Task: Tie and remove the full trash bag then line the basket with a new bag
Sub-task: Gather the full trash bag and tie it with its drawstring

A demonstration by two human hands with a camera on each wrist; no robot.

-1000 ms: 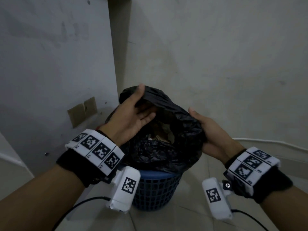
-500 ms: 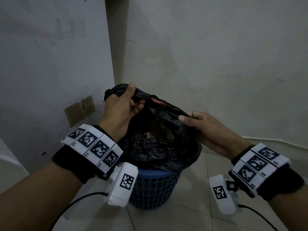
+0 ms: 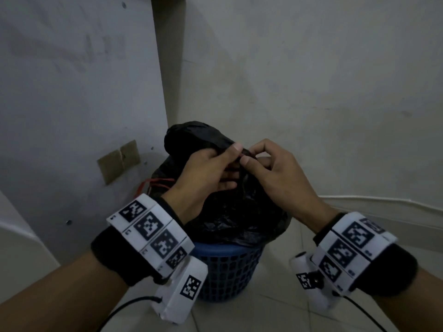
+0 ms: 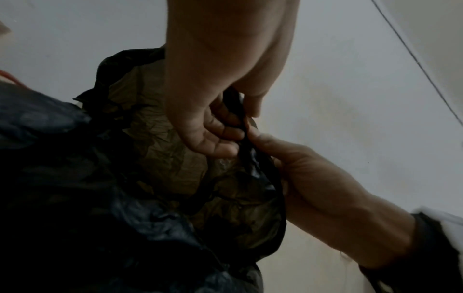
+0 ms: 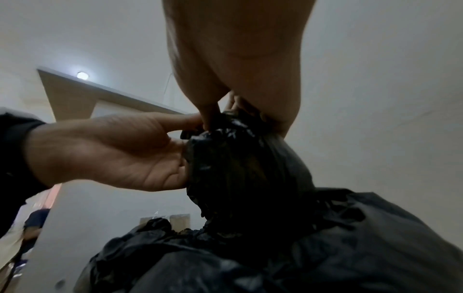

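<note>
Where the two sides of the bag mouth were held apart a second ago, they are now gathered and pinched together by the left hand (image 3: 211,173) and right hand (image 3: 271,173); below that pinch, the trash bag (image 3: 230,219) is still seated in the blue basket (image 3: 227,267), untied.

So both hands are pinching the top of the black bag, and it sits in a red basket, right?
Not quite: the basket is blue, as the head view shows. The rest holds: the left hand and right hand both pinch the gathered top of the black bag, which sits in it.
</note>
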